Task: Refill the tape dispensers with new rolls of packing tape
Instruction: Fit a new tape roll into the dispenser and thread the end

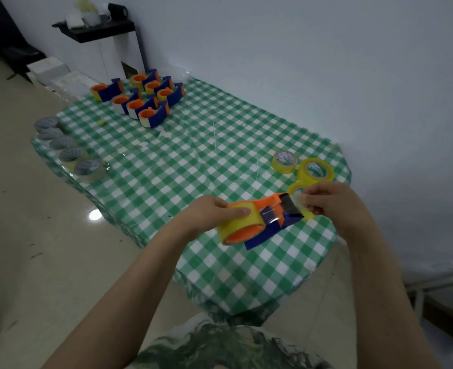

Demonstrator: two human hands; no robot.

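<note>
The tape dispenser [276,222] is hanging just above the near side of the green checked table [193,161]. The left hand [212,211] is gripping its yellow roll [237,223], and the right hand [326,199] is pinching the tape end [298,202].

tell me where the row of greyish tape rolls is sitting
In the head view, the row of greyish tape rolls lines the left edge of the table, nearer than the cluster of loaded dispensers at the far left corner.
</note>
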